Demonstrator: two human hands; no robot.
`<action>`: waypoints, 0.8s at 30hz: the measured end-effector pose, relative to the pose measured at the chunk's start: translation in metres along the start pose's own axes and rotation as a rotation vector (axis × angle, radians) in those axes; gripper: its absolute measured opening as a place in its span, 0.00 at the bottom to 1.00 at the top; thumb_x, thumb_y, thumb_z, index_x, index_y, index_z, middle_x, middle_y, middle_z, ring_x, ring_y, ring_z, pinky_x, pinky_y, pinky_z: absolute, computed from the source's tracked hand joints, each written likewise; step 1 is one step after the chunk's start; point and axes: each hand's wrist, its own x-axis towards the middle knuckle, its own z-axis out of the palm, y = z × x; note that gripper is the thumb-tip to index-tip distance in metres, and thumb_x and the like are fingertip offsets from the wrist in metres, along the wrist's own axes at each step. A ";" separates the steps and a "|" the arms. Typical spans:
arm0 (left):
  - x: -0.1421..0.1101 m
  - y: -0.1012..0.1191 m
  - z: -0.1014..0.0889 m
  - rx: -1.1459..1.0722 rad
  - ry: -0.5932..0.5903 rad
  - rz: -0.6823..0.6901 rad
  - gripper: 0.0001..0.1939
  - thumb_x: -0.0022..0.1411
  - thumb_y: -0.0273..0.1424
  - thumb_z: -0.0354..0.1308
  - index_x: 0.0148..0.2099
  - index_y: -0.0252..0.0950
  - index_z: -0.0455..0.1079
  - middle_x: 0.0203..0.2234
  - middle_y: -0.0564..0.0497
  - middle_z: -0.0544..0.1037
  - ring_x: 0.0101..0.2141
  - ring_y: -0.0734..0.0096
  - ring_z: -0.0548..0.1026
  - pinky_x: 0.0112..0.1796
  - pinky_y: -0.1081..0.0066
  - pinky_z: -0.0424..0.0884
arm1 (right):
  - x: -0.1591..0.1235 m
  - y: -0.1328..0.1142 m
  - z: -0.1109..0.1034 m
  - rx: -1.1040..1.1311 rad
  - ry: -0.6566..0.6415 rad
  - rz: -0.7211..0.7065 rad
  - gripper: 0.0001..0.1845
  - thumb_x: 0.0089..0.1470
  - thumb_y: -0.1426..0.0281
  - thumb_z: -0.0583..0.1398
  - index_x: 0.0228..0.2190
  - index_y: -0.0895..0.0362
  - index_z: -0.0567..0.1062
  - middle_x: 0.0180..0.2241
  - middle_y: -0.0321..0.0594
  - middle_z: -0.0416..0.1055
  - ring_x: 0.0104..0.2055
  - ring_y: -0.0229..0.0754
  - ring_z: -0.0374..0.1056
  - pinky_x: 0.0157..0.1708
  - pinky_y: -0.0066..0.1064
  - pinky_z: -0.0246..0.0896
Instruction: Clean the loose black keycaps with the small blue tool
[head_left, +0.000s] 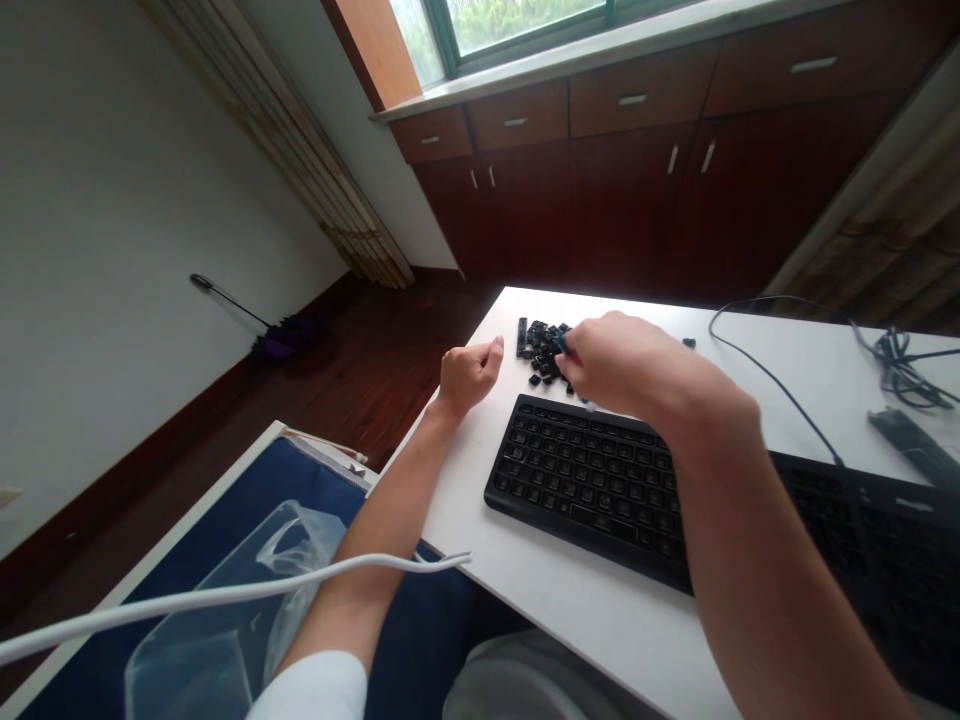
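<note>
My right hand (619,362) is closed over a pile of loose black keycaps (546,345) at the far side of the white table. A small dark blue piece (561,343) shows at its fingertips; most of it is hidden, so its kind is unclear. My left hand (470,375) rests as a loose fist at the table's left edge, beside the pile, with nothing showing in it. In front of both hands lies a black keyboard (585,470), its key positions looking bare of caps. My right forearm covers part of it.
A second dark keyboard (885,540) with a cable lies at the right. Behind it are a coiled black cord (904,370) and a dark bar (915,445). A white cable (300,580) crosses the lower left, over a clear plastic bag (217,620).
</note>
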 end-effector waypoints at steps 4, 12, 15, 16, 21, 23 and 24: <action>-0.001 0.003 0.003 0.004 -0.038 0.035 0.29 0.68 0.41 0.46 0.17 0.34 0.62 0.12 0.53 0.63 0.17 0.79 0.59 0.25 0.71 0.50 | -0.012 0.014 -0.005 0.002 -0.215 0.226 0.06 0.50 0.71 0.60 0.23 0.57 0.75 0.27 0.47 0.74 0.19 0.40 0.65 0.21 0.32 0.54; -0.002 0.003 0.004 0.014 -0.063 0.066 0.28 0.67 0.41 0.47 0.17 0.33 0.61 0.12 0.53 0.61 0.17 0.80 0.56 0.25 0.71 0.48 | 0.014 0.004 0.015 0.274 -0.211 -0.110 0.16 0.57 0.58 0.57 0.28 0.55 0.77 0.28 0.41 0.75 0.26 0.38 0.66 0.25 0.28 0.57; -0.001 0.002 0.003 0.013 -0.078 0.062 0.26 0.66 0.40 0.48 0.18 0.33 0.64 0.13 0.53 0.64 0.18 0.79 0.56 0.25 0.71 0.48 | 0.017 -0.004 0.016 0.373 -0.051 -0.291 0.17 0.59 0.59 0.55 0.29 0.56 0.76 0.27 0.39 0.74 0.25 0.35 0.63 0.25 0.26 0.53; -0.001 0.001 0.003 0.013 -0.073 0.063 0.25 0.66 0.40 0.48 0.18 0.33 0.64 0.13 0.53 0.63 0.18 0.79 0.56 0.25 0.71 0.48 | 0.015 -0.005 0.014 0.330 -0.017 -0.280 0.18 0.59 0.59 0.54 0.28 0.56 0.76 0.26 0.39 0.73 0.24 0.35 0.61 0.24 0.27 0.52; -0.001 0.002 0.007 0.013 -0.045 0.067 0.28 0.67 0.41 0.47 0.17 0.32 0.59 0.12 0.55 0.58 0.17 0.81 0.54 0.25 0.72 0.48 | 0.001 0.006 0.003 0.032 -0.127 0.006 0.12 0.54 0.64 0.58 0.24 0.57 0.74 0.24 0.42 0.71 0.18 0.36 0.60 0.20 0.30 0.49; -0.002 0.002 0.008 0.018 -0.052 0.069 0.29 0.67 0.42 0.47 0.16 0.32 0.58 0.12 0.55 0.57 0.17 0.81 0.54 0.24 0.72 0.48 | -0.001 0.009 0.002 -0.016 -0.224 0.094 0.08 0.50 0.67 0.59 0.23 0.56 0.74 0.24 0.41 0.71 0.18 0.36 0.60 0.20 0.30 0.49; -0.002 0.002 0.008 0.020 -0.054 0.071 0.29 0.67 0.42 0.47 0.16 0.32 0.58 0.12 0.55 0.58 0.17 0.81 0.54 0.24 0.72 0.48 | 0.000 0.009 0.003 -0.018 -0.252 0.105 0.07 0.49 0.68 0.60 0.22 0.57 0.73 0.23 0.41 0.71 0.18 0.36 0.60 0.20 0.30 0.49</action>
